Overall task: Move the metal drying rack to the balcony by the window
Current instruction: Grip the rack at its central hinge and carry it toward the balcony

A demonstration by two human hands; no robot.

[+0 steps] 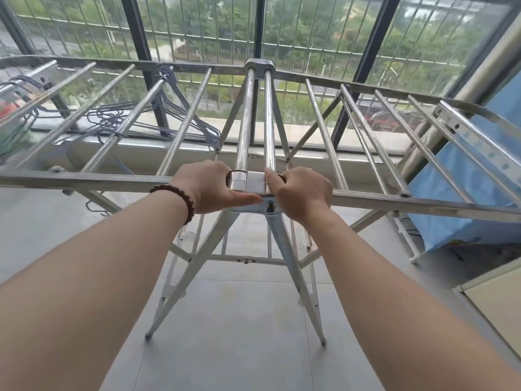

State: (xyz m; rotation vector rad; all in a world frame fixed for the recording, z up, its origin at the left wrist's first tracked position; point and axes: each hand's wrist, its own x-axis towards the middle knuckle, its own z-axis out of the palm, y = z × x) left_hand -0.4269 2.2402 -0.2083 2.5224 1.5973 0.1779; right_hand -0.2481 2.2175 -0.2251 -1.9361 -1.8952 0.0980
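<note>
Both hands (208, 187) grip the metal drying rack (255, 182) on grey floor tiles (234, 320) by the window (282, 38).

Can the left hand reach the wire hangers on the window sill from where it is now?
Probably not directly. The left hand grips the drying rack at its near hub, and the rack's left wing of bars lies between it and the hangers on the sill.

drying rack (255, 114) silver | bracelet (180, 200) dark red | floor (225, 320) grey | hangers (169, 108) dark blue
</note>
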